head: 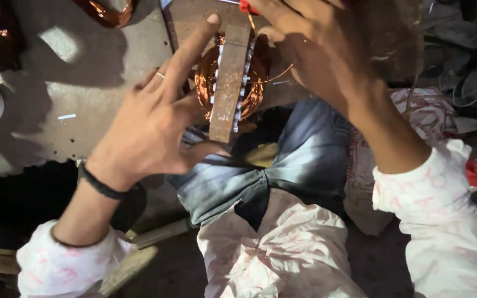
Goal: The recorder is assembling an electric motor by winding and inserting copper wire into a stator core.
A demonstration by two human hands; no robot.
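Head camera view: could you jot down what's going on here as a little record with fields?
Left hand: fingers spread, index stretched up beside the coil, thumb under it
Right hand: over the top of the coil, near a red-handled tool
Thing worked on: copper wire coil wound about a rusty flat metal bar
Loose wire: a thin copper strand curves off to the right
Where: above the person's knee in blue jeans
Wrist: black band on the left

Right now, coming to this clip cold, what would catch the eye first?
First, the bright copper wire coil wound on a rusty flat metal bar, at top centre above the bent knees. The left hand, wearing a thin ring and a black wristband, spreads its fingers against the bar, while the right hand works at the top near a small red part. Its grip is hard to make out.
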